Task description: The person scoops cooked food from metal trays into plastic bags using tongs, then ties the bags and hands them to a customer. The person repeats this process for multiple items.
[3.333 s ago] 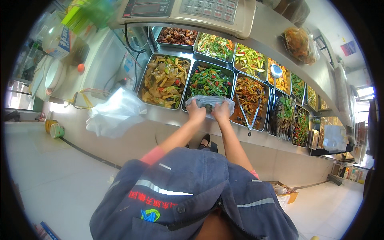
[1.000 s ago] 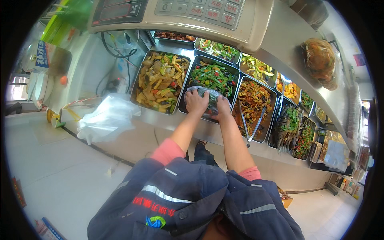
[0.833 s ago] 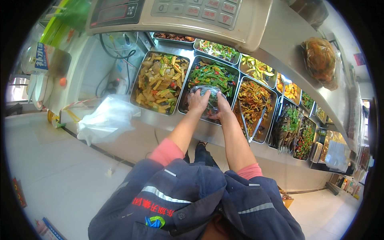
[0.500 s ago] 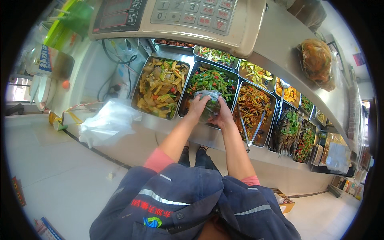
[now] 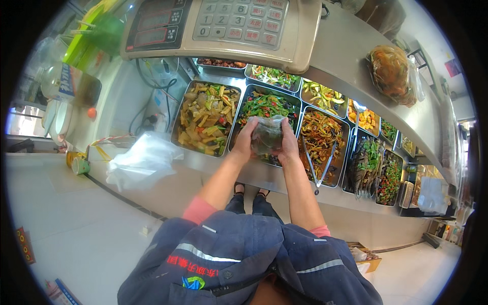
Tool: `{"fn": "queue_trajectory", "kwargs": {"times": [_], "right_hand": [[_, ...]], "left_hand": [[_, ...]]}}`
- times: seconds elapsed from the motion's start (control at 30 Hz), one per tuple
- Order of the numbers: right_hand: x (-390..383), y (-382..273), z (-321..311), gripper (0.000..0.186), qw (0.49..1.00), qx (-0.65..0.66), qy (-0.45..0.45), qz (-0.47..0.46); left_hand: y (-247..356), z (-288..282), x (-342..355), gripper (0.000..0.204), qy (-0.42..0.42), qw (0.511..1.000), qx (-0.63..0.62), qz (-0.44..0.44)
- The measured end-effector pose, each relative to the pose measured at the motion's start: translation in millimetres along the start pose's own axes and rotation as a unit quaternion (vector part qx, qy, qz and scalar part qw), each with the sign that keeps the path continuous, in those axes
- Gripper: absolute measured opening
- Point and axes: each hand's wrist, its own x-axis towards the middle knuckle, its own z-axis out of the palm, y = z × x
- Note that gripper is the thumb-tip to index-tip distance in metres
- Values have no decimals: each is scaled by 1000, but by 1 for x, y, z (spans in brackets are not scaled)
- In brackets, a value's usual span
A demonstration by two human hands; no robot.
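A jacket (image 5: 254, 236) is showing navy, pale-striped, at six o'clock.
At twelve, a scale (image 5: 305, 43) is showing beige; at centre, held plastic (image 5: 267, 136) is looking greyish green.

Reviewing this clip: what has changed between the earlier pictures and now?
The left grip moved from over the top of the clear plastic bag to its left side; the right grip cups the other side, so the filling shows between them. Neither is seen letting go. The bag stays by the green vegetables; the tongs and scale stay put.
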Motion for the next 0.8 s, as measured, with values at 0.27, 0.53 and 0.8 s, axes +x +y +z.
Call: {"fn": "queue_trajectory", "kwargs": {"times": [0.27,0.53,0.8], "right_hand": [[-5,16,-17,58,988,92,-78,-95],[-2,17,-31,46,965,255,-13,-58],[-29,3,-27,2,975,116,-61,-180]], "left_hand": [[2,-5,14,36,82,996,8,18],[-9,-21,19,9,81,988,84,102],[18,7,-12,17,135,971,72,181]]}}
